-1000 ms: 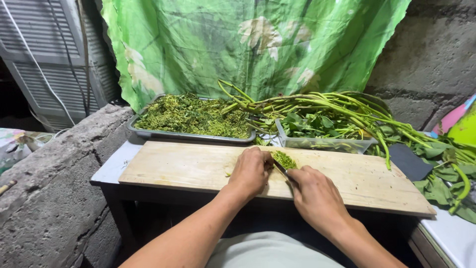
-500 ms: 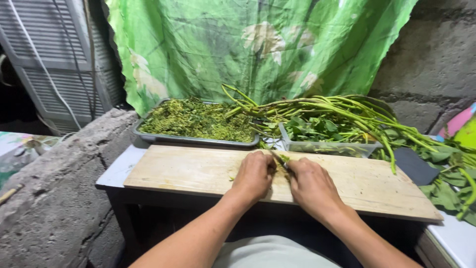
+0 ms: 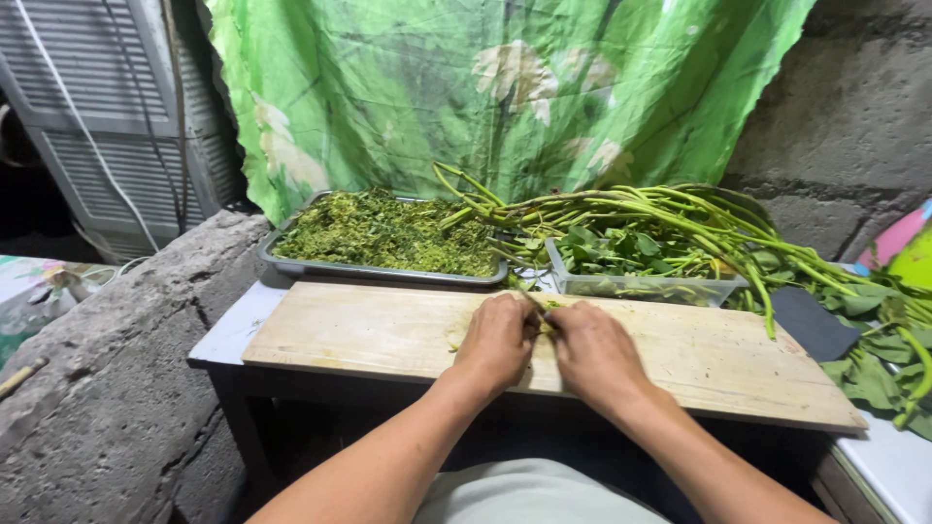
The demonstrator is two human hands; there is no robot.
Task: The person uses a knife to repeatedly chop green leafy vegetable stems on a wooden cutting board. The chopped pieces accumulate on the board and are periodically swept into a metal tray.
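Observation:
My left hand (image 3: 500, 340) and my right hand (image 3: 592, 351) meet fingertip to fingertip at the far edge of a long wooden cutting board (image 3: 369, 335). Both are curled over a small heap of chopped greens (image 3: 551, 304), of which only a sliver shows between them. The knife that my right hand held a moment ago is hidden under the fingers. A few green crumbs lie on the board beside my left hand.
Behind the board stand a metal tray (image 3: 369, 274) heaped with chopped greens and a clear plastic container (image 3: 641, 286) of leaves. Long green stalks (image 3: 680, 218) lie across them toward the right. A dark flat pad (image 3: 811, 323) and loose leaves (image 3: 874, 374) lie right; a concrete ledge (image 3: 116, 369) left.
My right hand has slid left against my left hand. The heap of chopped greens and the knife blade, plain a second ago, are now covered by both hands.

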